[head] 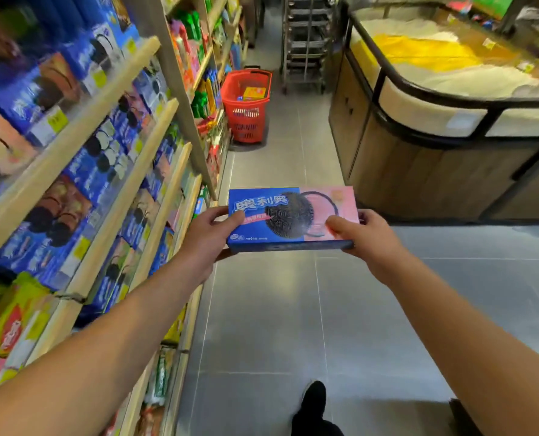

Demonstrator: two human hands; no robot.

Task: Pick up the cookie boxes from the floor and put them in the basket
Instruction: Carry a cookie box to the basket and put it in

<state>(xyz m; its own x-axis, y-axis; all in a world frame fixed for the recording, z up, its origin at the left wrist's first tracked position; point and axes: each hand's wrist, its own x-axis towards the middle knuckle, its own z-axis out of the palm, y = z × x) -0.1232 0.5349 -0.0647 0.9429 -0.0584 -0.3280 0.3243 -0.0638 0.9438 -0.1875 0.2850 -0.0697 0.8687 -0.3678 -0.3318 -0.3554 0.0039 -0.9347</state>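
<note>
Hands are holding one cookie box (288, 217) between them at mid-frame, out over the grey floor tiles (262, 325). Left hand (207, 237) is gripping the blue end, thumb lying on the top face, fingers curled under; right hand (364, 236) is gripping the pink end the same way. Box is lying flat, printed face up, long axis running left to right across the aisle, blue end pointing at the shelves (82, 171), pink end pointing toward the wooden bin counter (419, 171). Red basket (246, 105) is standing on the floor well ahead, just beside the shelving, and is showing a yellow box (254, 93) inside. Metal rack trolley (306, 42) is sitting beyond the basket. Shelves on the left are carrying rows of blue cookie packs. Black shoe (314, 401) is showing at the bottom edge
</note>
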